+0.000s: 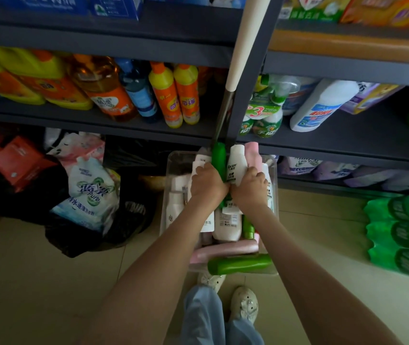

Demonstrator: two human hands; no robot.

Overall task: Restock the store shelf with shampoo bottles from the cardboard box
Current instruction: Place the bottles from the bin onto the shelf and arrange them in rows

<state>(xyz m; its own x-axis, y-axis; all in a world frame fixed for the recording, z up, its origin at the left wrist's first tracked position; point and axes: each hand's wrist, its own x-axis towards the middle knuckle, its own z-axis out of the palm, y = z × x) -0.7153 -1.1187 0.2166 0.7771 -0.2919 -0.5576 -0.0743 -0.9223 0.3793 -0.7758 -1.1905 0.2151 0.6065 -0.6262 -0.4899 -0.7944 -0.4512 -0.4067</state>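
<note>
Both hands are closed around upright bottles gathered over the clear bin [171, 168]: left hand [207, 184] on a green bottle [219, 158], right hand [249, 186] on a white bottle [236, 164]. Risk: a multi-bottle grip may slip, dropping bottles into the bin below.

Tiled floor [36, 282]: clear bin [171, 195] of bottles, black bag [79, 240] with refill pouch [91, 190], green bottle pack [402, 235], red boxes [19, 158].
</note>
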